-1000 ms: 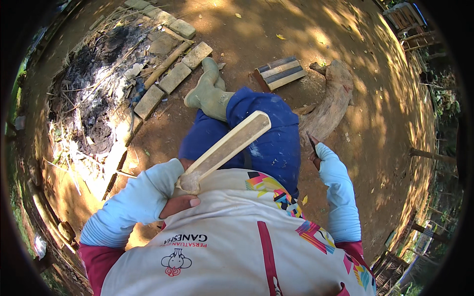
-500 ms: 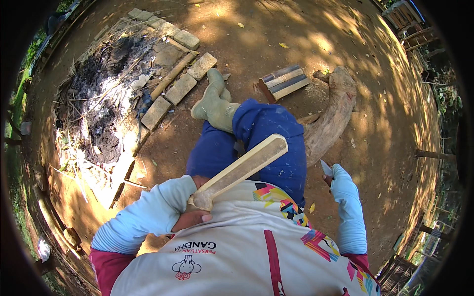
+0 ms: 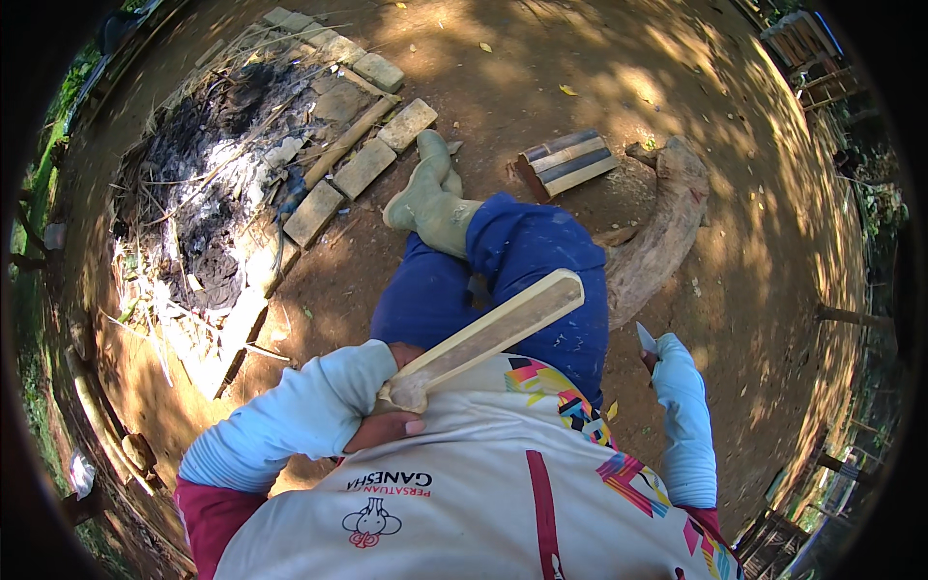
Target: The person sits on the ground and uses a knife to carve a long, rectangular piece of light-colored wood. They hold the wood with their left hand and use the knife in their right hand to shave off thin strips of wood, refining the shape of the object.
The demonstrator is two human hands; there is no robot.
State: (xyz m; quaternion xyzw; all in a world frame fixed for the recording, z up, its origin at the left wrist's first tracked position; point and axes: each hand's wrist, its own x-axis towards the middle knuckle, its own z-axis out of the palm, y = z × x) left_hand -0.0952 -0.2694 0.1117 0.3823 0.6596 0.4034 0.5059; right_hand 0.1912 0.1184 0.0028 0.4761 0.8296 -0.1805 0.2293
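My left hand [image 3: 385, 431] is closed round the knobbed lower end of a pale carved wooden piece [image 3: 503, 331]. The piece is long, flat and widens toward its far end, lying slantwise over my lap with that end above my right thigh. Out to the right, beside my thigh, my right hand [image 3: 650, 360] is closed on a knife [image 3: 646, 336]. Only a short, pale, pointed stretch of blade shows past the fingers, and the handle is hidden in the hand. The blade and the wooden piece are well apart.
An ash-filled fire pit [image 3: 217, 193] edged with bricks [image 3: 365, 167] lies ahead on the left. My crossed boots [image 3: 435, 208] rest on the dirt next to it. A curved log [image 3: 667, 227] and a small block of dark and light wooden strips [image 3: 568, 164] lie ahead on the right.
The whole view has shifted slightly, so the ground things appear a little lower and farther right. Both hands keep their hold, with the wooden piece and knife nearly where they were.
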